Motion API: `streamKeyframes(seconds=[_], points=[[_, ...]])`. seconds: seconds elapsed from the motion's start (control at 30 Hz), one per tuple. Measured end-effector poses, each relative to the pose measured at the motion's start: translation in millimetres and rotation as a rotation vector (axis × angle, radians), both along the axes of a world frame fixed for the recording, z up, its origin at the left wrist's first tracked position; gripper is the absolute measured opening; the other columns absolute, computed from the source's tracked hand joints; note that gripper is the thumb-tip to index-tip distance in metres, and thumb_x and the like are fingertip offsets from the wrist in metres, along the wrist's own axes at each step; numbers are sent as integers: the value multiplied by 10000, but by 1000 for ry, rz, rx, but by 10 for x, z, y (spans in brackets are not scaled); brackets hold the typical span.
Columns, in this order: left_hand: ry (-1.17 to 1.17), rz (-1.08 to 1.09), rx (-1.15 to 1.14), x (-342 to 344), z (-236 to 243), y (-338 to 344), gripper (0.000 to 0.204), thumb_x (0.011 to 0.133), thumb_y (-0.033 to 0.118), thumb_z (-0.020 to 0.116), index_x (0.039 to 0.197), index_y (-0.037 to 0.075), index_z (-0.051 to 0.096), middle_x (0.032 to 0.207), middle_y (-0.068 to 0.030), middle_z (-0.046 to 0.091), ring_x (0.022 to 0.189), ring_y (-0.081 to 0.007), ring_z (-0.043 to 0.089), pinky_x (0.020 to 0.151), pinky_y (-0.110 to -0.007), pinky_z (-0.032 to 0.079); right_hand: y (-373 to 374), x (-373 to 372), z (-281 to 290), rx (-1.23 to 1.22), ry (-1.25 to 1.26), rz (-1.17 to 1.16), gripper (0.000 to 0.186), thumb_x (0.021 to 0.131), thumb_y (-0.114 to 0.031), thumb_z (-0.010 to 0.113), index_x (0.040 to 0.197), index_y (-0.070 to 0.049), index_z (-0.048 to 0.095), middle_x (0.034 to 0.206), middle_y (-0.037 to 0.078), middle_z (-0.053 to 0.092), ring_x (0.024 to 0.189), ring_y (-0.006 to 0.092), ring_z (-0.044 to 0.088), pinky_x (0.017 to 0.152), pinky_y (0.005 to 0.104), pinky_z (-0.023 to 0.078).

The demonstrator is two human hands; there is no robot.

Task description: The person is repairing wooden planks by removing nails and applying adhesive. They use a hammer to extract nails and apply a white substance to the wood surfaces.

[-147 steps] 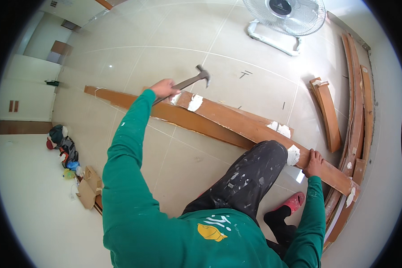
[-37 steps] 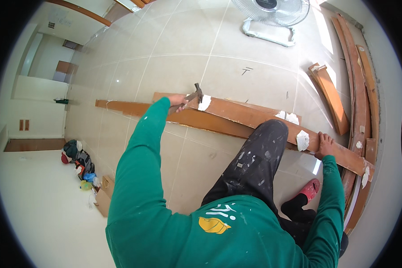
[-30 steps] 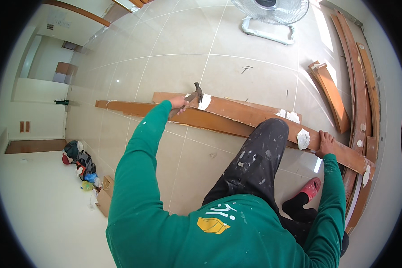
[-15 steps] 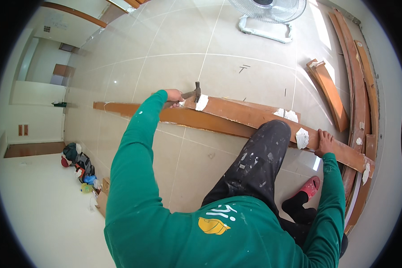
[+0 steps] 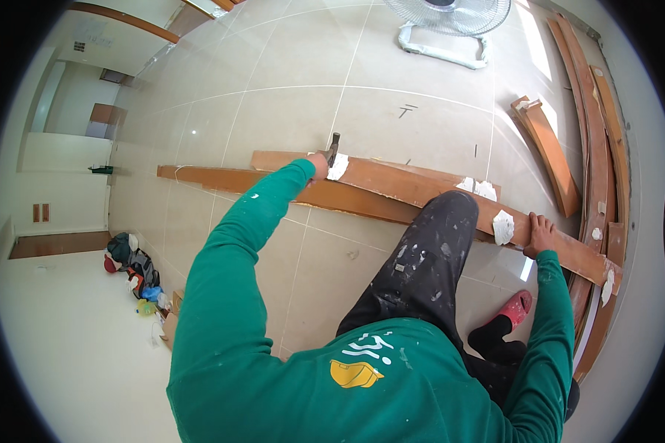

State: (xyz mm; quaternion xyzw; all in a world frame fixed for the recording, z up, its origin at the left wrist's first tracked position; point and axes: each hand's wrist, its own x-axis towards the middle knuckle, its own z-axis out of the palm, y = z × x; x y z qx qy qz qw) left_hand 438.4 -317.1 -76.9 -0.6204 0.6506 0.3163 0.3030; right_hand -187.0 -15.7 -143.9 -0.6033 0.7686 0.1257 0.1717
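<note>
My left hand point(image 5: 318, 167) is closed round a claw hammer point(image 5: 334, 145), most of whose handle is hidden by the hand. The hammer's head sits at the left end of a long brown wooden board point(image 5: 399, 182), next to a white patch point(image 5: 337, 167). Toward the board's right end, my right hand point(image 5: 542, 235) grips it with the fingers over its far edge. My bent knee point(image 5: 454, 214) overlaps the board's middle. More boards lie beneath, including a long brown one point(image 5: 354, 201) reaching out to the left.
Several loose nails point(image 5: 406, 111) are scattered on the tiled floor beyond the boards. A fan point(image 5: 450, 15) stands at the far side. Short boards point(image 5: 546, 159) and a stack of long planks point(image 5: 591, 148) line the right wall. Bags point(image 5: 133, 262) are heaped at the left.
My left hand has moved right, closer to the board's end, and the hammer is turned so that its handle is mostly covered. My right hand keeps its place on the board.
</note>
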Motion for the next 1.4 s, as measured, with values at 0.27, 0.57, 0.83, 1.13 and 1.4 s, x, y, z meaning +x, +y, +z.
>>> streamKeyframes(seconds=[0.27, 0.57, 0.83, 1.13, 1.4], points=[[-171, 289, -664, -735, -1184, 1143, 614, 1019, 157, 533, 1562, -30, 315, 1094, -287, 703, 969, -394, 742, 824, -497, 603, 16, 32, 5, 6, 16, 28, 962, 646, -84, 785, 1521, -130, 390, 1385, 144, 503, 1388, 382, 442, 1221, 603, 272], [119, 220, -434, -68, -569, 1130, 637, 978, 74, 519, 1586, 57, 328, 973, -210, 716, 736, -305, 713, 639, -468, 596, 19, 11, -76, -47, -20, 25, 968, 637, -111, 800, 1514, -126, 389, 1404, 142, 492, 1395, 383, 434, 1243, 600, 250], [876, 835, -339, 335, 171, 1274, 456, 1037, 125, 581, 1475, 89, 459, 721, -24, 553, 483, -121, 526, 417, -318, 469, -17, 28, -16, -18, -18, 18, 984, 643, -134, 791, 1531, -118, 368, 1430, 151, 478, 1416, 388, 418, 1253, 615, 234], [1043, 935, -358, 100, -75, 2330, 426, 991, 78, 676, 1366, 3, 488, 685, -26, 566, 480, -123, 543, 427, -299, 461, 103, -30, -71, -145, 95, 104, 953, 707, -83, 766, 1564, -158, 355, 1448, 130, 457, 1414, 352, 432, 1230, 670, 251], [1069, 815, -343, -369, -232, 2171, 361, 943, 36, 688, 1266, -7, 534, 668, -29, 569, 482, -131, 555, 434, -299, 454, 64, -58, 25, -60, -3, 102, 927, 751, -68, 715, 1597, -161, 347, 1455, 147, 464, 1420, 357, 429, 1227, 673, 252]])
